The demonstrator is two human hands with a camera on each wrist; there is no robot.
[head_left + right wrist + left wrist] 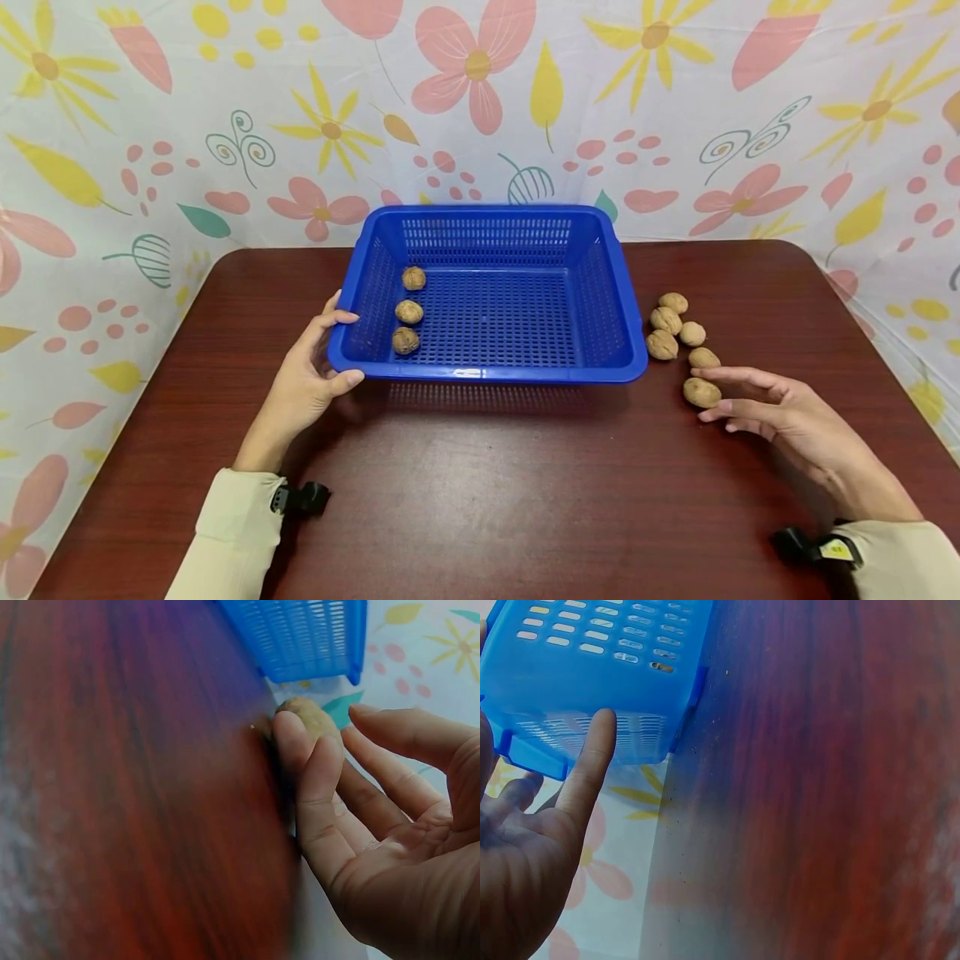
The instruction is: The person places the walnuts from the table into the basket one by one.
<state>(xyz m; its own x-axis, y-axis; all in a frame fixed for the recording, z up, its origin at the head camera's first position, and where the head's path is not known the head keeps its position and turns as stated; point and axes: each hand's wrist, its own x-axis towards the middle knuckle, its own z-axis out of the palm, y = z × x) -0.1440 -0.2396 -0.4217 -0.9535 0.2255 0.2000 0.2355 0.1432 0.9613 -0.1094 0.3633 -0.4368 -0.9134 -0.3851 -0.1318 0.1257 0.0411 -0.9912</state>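
A blue plastic basket [487, 374] with slotted walls stands at the back of the table. My left hand [303, 392] holds its left end, with the thumb at the near corner and a fingertip over the left rim. Inside, along the left side, three walnuts [408, 312] lie in a row. Right of the basket, my right hand [798, 425] has its thumb and fingers about the nearest walnut [701, 392], which seems pinched between them. Behind it, several more walnuts [665, 320] lie in a loose group. In the right wrist view, fingers partly hide the walnut [311, 716].
The dark reddish-brown table [480, 492] has rounded far corners. A white cloth [262, 100] with printed flowers and leaves hangs close behind the basket. Each wrist wears a small black device [300, 498] at the cuff.
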